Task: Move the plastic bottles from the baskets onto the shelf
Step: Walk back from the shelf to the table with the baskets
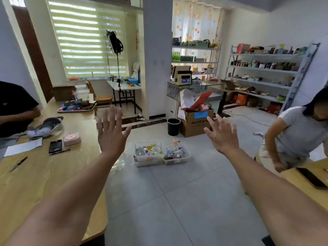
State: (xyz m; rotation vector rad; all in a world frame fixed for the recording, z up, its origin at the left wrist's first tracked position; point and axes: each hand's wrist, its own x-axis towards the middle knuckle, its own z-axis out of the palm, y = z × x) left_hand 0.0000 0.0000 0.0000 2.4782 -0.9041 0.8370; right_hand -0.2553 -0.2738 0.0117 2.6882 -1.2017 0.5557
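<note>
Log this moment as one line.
stage: not started; left hand: open, empty; right hand: open, empty; baskets: on floor, holding bottles; shelf unit: far right

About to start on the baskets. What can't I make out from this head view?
1. Bottles in the left basket and right basket: too small and heaped to count in the head view.
2. Right shelf: distant and blurred, so free room is unclear.
3. Back shelf: its lower part is hidden by the glass counter.
</note>
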